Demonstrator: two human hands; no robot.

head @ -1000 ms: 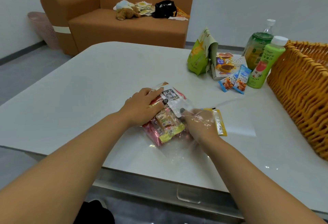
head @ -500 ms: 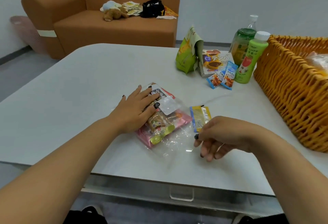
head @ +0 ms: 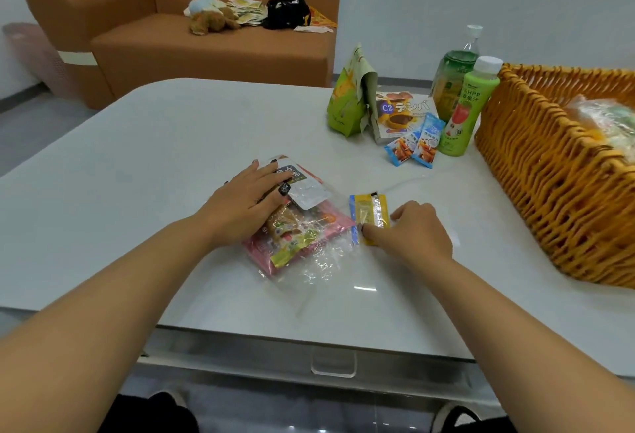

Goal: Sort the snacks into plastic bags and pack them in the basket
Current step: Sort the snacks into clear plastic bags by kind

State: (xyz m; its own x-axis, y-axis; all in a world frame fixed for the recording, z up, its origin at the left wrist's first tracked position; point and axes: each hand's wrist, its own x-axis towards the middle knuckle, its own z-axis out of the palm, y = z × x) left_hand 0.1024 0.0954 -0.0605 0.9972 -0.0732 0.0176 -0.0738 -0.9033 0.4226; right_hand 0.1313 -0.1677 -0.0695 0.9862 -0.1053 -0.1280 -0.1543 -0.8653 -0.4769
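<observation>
A clear plastic bag lies on the white table, holding several snack packets, pink, green and white. My left hand presses flat on the bag's packets with fingers straight. Right of the bag lies a yellow snack packet. My right hand rests on its near end, fingertips curled onto the packet's lower edge. A wicker basket stands at the right with a filled plastic bag inside.
At the back right stand a green snack pouch, a biscuit box, two small blue packets and two green bottles. An orange sofa with clutter sits behind the table.
My right hand came out of the bag, drew back, then moved up onto the yellow packet. My left hand stayed pressed on the bag.
</observation>
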